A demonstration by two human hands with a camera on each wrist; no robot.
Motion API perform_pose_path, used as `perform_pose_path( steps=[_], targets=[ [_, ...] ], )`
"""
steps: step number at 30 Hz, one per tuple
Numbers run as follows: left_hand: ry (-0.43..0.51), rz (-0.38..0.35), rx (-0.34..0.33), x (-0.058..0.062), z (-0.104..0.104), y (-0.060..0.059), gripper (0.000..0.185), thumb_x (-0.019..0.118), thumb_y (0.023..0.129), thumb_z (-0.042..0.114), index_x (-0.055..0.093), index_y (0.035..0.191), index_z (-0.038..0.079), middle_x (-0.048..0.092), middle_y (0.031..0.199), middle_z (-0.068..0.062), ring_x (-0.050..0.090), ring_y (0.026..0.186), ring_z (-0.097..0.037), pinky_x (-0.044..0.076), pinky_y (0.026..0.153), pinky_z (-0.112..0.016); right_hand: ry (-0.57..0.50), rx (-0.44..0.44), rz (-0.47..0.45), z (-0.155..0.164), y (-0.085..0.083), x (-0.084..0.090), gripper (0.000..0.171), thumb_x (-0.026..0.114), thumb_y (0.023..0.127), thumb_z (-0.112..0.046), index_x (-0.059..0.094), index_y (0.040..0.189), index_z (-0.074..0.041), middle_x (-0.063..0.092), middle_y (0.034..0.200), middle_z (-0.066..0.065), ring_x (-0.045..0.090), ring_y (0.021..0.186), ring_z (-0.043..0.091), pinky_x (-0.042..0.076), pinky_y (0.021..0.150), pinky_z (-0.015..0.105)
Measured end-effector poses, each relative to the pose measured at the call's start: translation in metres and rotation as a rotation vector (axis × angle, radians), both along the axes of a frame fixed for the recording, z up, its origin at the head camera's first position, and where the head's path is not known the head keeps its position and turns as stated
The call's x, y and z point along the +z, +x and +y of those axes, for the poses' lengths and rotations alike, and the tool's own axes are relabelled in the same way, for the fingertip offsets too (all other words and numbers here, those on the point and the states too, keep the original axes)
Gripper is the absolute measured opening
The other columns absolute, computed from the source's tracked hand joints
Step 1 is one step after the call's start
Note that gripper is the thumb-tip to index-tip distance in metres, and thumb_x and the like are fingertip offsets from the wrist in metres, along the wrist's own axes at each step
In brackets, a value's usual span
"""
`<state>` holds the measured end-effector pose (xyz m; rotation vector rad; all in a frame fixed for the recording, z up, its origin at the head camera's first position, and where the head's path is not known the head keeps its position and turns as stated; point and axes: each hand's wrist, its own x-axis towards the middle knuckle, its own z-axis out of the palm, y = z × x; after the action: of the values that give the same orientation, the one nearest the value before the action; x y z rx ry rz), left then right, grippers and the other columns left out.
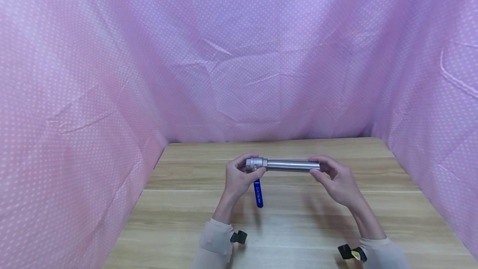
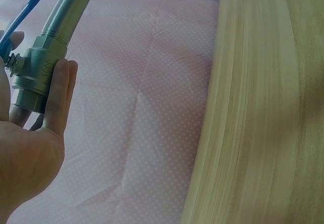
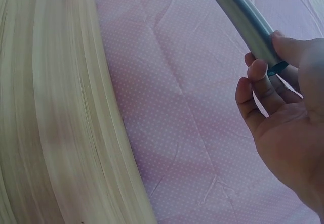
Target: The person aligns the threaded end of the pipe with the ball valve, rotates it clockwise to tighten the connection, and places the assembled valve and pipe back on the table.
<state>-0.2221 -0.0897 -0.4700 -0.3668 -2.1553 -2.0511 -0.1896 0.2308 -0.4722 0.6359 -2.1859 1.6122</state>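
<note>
A steel ball valve (image 1: 257,163) with a blue lever handle (image 1: 258,194) is joined to a straight steel pipe (image 1: 289,165). Both are held level above the table, the valve at the left end. My left hand (image 1: 239,176) grips the valve body between thumb and fingers, and the lever hangs down beside the thumb. At the pipe's free right end, my right hand (image 1: 337,182) pinches it with thumb and fingertips. The left wrist view shows raised lettering on the valve body (image 2: 41,70). In the right wrist view the pipe's end (image 3: 268,57) sits between thumb and fingers.
Under the hands lies a wood-grain table (image 1: 179,219). Pink dotted cloth (image 1: 242,74) hangs behind it and along both sides. Black straps with small mounts (image 1: 239,237) are on both wrists, over light sleeves.
</note>
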Motion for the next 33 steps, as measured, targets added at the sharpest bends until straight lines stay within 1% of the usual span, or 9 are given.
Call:
perform_pose_path(
  steps=[6, 10, 13, 16, 18, 21, 27, 30, 33],
  targets=[
    [-0.008, 0.018, -0.005, -0.0014, -0.0001, -0.0003, 0.047, 0.092, 0.085, 0.015, 0.08, 0.127, -0.001, 0.082, 0.116, -0.017, 0.076, 0.092, -0.009, 0.067, 0.079, -0.021, 0.036, -0.037, -0.006, -0.0011, 0.0039, 0.0028, 0.028, 0.07, 0.106, 0.006, 0.076, 0.132, -0.001, 0.068, 0.081, -0.001, 0.063, 0.068, 0.01, 0.049, 0.054, 0.025],
    [-0.005, 0.021, -0.005, -0.0014, 0.0002, -0.0003, 0.046, 0.092, 0.084, 0.016, 0.08, 0.126, -0.001, 0.083, 0.116, -0.018, 0.076, 0.091, -0.007, 0.067, 0.079, -0.021, 0.037, -0.031, -0.015, -0.0009, 0.004, 0.0024, 0.026, 0.069, 0.107, 0.005, 0.075, 0.132, 0.0, 0.07, 0.08, 0.003, 0.063, 0.068, 0.007, 0.046, 0.052, 0.027],
    [0.001, 0.025, 0.001, -0.0014, 0.0004, 0.0, 0.044, 0.092, 0.084, 0.016, 0.082, 0.124, 0.001, 0.083, 0.115, -0.019, 0.076, 0.09, -0.008, 0.067, 0.079, -0.021, 0.017, -0.008, -0.018, -0.0003, 0.0021, 0.0004, 0.029, 0.07, 0.106, 0.007, 0.074, 0.133, 0.002, 0.075, 0.09, -0.003, 0.069, 0.077, 0.002, 0.055, 0.059, 0.021],
    [-0.001, 0.032, 0.009, -0.0015, 0.0008, 0.0001, 0.042, 0.092, 0.085, 0.016, 0.082, 0.124, 0.002, 0.083, 0.115, -0.019, 0.077, 0.09, -0.008, 0.068, 0.08, -0.021, -0.022, 0.05, 0.007, 0.0001, -0.0005, -0.0019, 0.037, 0.072, 0.1, 0.015, 0.071, 0.136, 0.006, 0.078, 0.11, -0.007, 0.074, 0.093, 0.0, 0.062, 0.075, 0.015],
    [0.0, 0.037, 0.015, -0.0017, 0.0011, 0.0, 0.041, 0.092, 0.085, 0.015, 0.082, 0.123, 0.003, 0.082, 0.114, -0.018, 0.077, 0.09, -0.008, 0.068, 0.08, -0.021, -0.042, 0.09, 0.032, 0.0, -0.0019, -0.0028, 0.043, 0.072, 0.096, 0.021, 0.069, 0.137, 0.008, 0.077, 0.123, -0.007, 0.075, 0.103, 0.0, 0.064, 0.084, 0.015],
    [0.006, 0.037, 0.022, -0.0019, 0.0016, -0.0003, 0.039, 0.091, 0.086, 0.014, 0.083, 0.122, 0.004, 0.082, 0.112, -0.017, 0.077, 0.09, -0.008, 0.069, 0.08, -0.022, -0.045, 0.102, 0.053, -0.0002, -0.0023, -0.0031, 0.047, 0.073, 0.093, 0.025, 0.068, 0.137, 0.007, 0.075, 0.129, -0.009, 0.075, 0.109, -0.001, 0.064, 0.088, 0.014],
    [0.018, 0.025, 0.022, -0.0015, 0.0019, 0.0001, 0.039, 0.092, 0.085, 0.014, 0.083, 0.122, 0.005, 0.082, 0.113, -0.016, 0.078, 0.09, -0.009, 0.069, 0.08, -0.023, -0.032, 0.064, 0.04, -0.0012, -0.0004, -0.0018, 0.045, 0.073, 0.095, 0.022, 0.07, 0.136, 0.005, 0.076, 0.123, -0.013, 0.075, 0.103, -0.001, 0.064, 0.084, 0.014],
    [0.015, 0.025, 0.023, -0.0012, 0.0016, 0.0007, 0.039, 0.092, 0.085, 0.014, 0.083, 0.122, 0.005, 0.082, 0.113, -0.016, 0.077, 0.09, -0.009, 0.069, 0.079, -0.022, -0.034, 0.062, 0.03, -0.0015, 0.0004, -0.0021, 0.042, 0.072, 0.097, 0.02, 0.07, 0.137, 0.006, 0.077, 0.111, -0.01, 0.073, 0.09, 0.003, 0.062, 0.073, 0.017],
    [0.01, 0.029, 0.023, -0.0008, 0.0012, 0.001, 0.039, 0.091, 0.085, 0.014, 0.083, 0.122, 0.004, 0.082, 0.113, -0.017, 0.076, 0.09, -0.008, 0.068, 0.079, -0.021, -0.02, 0.047, 0.021, -0.001, 0.0012, -0.0022, 0.038, 0.07, 0.101, 0.016, 0.071, 0.137, 0.004, 0.074, 0.095, -0.003, 0.069, 0.078, 0.008, 0.055, 0.061, 0.023]
  ],
)
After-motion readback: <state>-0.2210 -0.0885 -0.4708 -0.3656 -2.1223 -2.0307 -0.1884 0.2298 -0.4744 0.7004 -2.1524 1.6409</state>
